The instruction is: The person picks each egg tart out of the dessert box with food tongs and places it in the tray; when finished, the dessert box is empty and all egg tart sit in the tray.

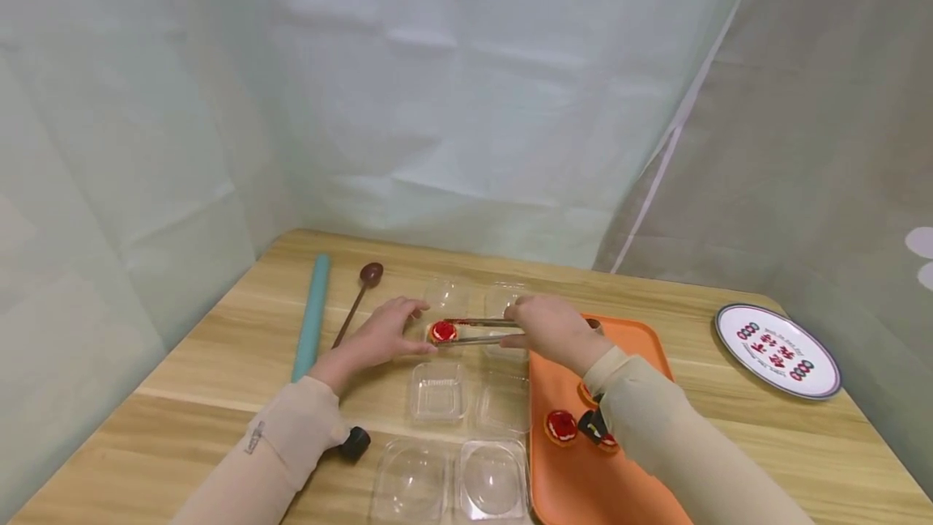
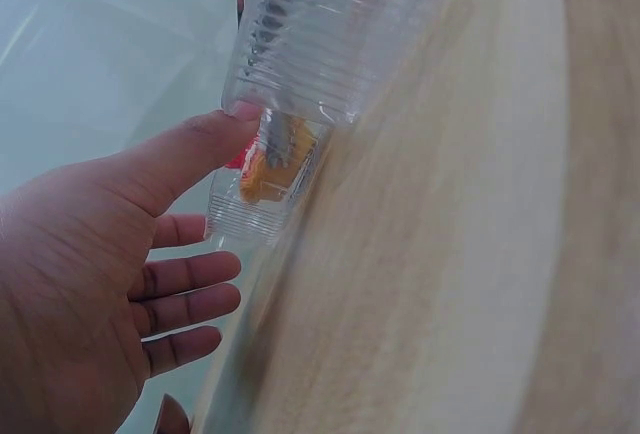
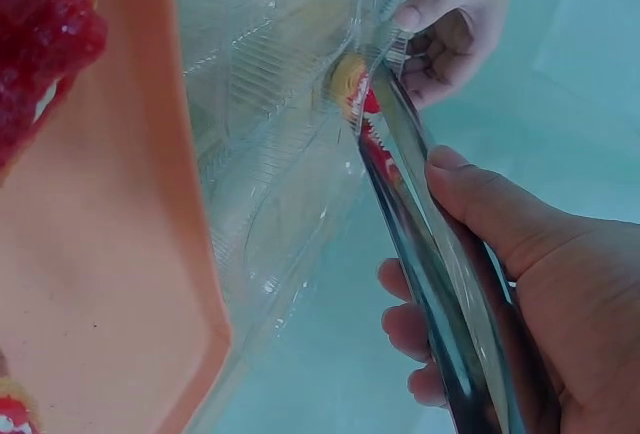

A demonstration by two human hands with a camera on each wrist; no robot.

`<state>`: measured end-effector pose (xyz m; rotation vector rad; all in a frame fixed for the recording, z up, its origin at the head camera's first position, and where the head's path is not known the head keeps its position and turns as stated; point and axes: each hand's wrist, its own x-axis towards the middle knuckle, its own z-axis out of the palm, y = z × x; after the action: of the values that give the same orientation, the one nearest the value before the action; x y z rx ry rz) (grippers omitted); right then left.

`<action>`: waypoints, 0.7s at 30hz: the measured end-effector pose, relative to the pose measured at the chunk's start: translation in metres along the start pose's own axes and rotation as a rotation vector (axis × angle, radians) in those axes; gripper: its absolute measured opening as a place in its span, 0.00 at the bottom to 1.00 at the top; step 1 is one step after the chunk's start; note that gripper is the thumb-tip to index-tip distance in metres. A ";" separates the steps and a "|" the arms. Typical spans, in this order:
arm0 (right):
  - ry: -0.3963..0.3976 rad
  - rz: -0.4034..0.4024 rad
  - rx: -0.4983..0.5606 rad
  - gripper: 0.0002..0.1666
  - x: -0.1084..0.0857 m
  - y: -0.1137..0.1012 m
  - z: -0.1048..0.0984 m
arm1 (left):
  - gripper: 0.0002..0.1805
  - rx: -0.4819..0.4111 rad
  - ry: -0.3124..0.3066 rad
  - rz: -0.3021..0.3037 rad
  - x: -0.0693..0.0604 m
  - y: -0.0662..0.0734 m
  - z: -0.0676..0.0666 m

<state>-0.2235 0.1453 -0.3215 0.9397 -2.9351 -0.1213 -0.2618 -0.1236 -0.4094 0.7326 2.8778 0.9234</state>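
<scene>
My right hand (image 1: pixel 554 330) grips metal tongs (image 3: pixel 410 239), whose serrated tips are around a small red-topped tart (image 1: pixel 443 331). The tart is at a clear plastic clamshell box (image 1: pixel 446 296) in the back left of the group of boxes; its orange-yellow crust (image 2: pixel 268 176) shows through the plastic in the left wrist view. Beside that box is my left hand (image 1: pixel 382 332), fingers spread and relaxed. Its thumb touches or nearly touches the box edge near the tong tips. Whether the tart rests on the box's bottom is hard to tell.
More clear boxes (image 1: pixel 437 391) stand open in front. An orange tray (image 1: pixel 583 484) to the right carries several tarts (image 1: pixel 561 426), partly under my right forearm. A teal rod (image 1: pixel 312 318) and brown spoon (image 1: pixel 371 275) lie left; a white plate (image 1: pixel 778 351) lies far right.
</scene>
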 end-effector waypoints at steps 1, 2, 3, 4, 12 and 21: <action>0.002 -0.002 -0.004 0.17 0.000 0.000 0.000 | 0.43 -0.001 0.000 -0.001 0.000 0.000 0.000; 0.004 -0.003 -0.008 0.16 0.000 -0.001 0.001 | 0.43 -0.002 0.000 -0.003 -0.001 0.000 0.000; 0.007 -0.004 -0.012 0.16 0.000 -0.001 0.001 | 0.43 0.000 0.002 -0.003 -0.001 0.000 0.001; 0.010 -0.005 -0.012 0.16 0.000 -0.001 0.000 | 0.43 0.003 0.003 -0.002 -0.001 0.000 0.001; 0.013 0.019 0.011 0.16 -0.004 -0.002 -0.004 | 0.43 0.003 0.007 -0.005 -0.001 -0.002 -0.001; 0.021 0.044 0.050 0.16 -0.014 -0.001 -0.013 | 0.43 -0.006 0.013 -0.005 -0.004 -0.006 -0.004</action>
<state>-0.2109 0.1517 -0.3089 0.8766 -2.9500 -0.0361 -0.2610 -0.1317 -0.4101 0.7214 2.8855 0.9393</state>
